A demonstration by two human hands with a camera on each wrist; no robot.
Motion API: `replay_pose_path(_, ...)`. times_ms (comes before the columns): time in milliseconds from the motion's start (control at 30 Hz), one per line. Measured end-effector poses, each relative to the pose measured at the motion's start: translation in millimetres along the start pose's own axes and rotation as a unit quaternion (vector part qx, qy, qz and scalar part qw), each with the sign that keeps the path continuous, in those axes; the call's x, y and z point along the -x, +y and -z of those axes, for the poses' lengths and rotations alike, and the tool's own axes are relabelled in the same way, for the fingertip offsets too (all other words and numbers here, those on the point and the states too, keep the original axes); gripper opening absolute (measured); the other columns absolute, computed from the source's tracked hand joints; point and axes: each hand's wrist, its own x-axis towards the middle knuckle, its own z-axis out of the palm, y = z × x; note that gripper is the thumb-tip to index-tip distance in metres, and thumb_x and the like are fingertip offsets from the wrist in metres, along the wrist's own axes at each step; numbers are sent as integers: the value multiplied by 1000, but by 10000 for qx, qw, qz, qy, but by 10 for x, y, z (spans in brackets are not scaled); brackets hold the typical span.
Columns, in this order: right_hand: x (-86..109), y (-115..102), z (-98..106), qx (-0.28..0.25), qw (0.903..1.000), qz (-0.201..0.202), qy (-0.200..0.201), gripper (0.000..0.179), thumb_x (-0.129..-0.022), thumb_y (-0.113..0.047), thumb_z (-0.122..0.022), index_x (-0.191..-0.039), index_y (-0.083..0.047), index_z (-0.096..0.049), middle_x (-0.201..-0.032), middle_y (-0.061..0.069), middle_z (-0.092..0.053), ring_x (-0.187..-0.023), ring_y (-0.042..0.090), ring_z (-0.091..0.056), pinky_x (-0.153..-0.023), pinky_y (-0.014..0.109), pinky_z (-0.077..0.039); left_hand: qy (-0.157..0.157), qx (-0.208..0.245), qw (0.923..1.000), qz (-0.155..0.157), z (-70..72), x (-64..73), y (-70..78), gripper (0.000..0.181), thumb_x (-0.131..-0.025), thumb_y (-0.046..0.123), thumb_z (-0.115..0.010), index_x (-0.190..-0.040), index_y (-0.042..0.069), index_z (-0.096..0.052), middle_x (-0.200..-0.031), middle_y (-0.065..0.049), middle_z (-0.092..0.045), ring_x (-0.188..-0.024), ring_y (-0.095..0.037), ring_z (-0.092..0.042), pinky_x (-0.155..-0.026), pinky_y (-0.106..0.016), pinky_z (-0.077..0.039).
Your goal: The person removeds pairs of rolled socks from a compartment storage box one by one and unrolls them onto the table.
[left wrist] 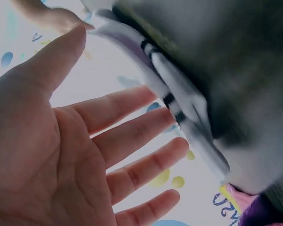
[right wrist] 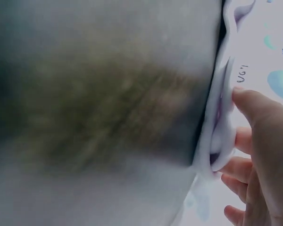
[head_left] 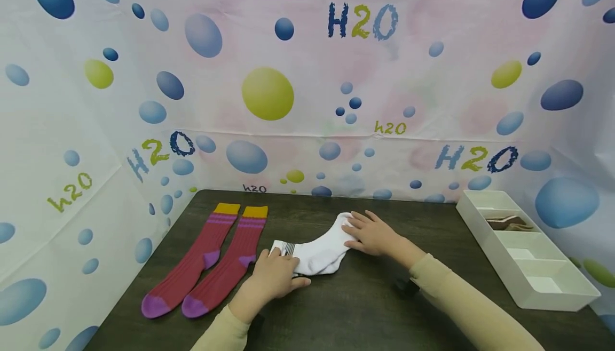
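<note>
White socks (head_left: 317, 255) with dark stripes at the cuff lie across the middle of the dark table, one over the other, toes to the right. My left hand (head_left: 271, 276) rests on the cuff end, fingers stretched out. In the left wrist view those fingertips meet the striped cuff (left wrist: 179, 80), the palm off the fabric. My right hand (head_left: 377, 236) touches the toe end with spread fingers. Seen from the right wrist, thumb and fingertips of the right hand (right wrist: 269, 141) stand along the layered white edge (right wrist: 219, 103) without closing round it.
Two red socks (head_left: 192, 260) with yellow cuffs and purple heels and toes lie side by side at the left. A white divided box (head_left: 557, 302) stands at the right edge, brown folded fabric (head_left: 509, 223) in one compartment. A printed curtain (head_left: 307, 73) hangs behind the table (head_left: 346, 313).
</note>
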Motion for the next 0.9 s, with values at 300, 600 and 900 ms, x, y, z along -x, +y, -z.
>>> replay_pose_path(300, 289, -77, -64, 517, 9965, 243, 610, 54, -97, -50, -50, -136, -13, -58, -139, 15, -57, -137, 34, -44, -110, 56, -35, -333, 282, 9986, 307, -3, -300, -96, 47, -92, 56, -53, -96, 12, -67, -99, -6, -69, -100, -28, -58, -87, -51, -39)
replay_pose_path(600, 561, -162, -29, -150, 9968, 544, 562, 58, -97, -53, -48, -137, -11, -57, -146, 13, -50, -140, 32, -41, -110, 57, -34, -883, 693, 9925, 493, 54, -572, -193, 44, -95, 50, -54, -117, 12, -65, -117, -10, -69, -113, -32, -60, -100, -61, -33)
replay_pose_path(900, 741, -345, 24, -930, 9943, 490, 188, 61, -98, -56, -44, -143, -16, -51, -149, 11, -48, -140, 32, -42, -109, 57, -35, -1466, 334, 9883, 254, 89, -806, -279, 49, -91, 44, -64, -131, 17, -58, -130, -6, -64, -121, -27, -58, -105, -60, -30)
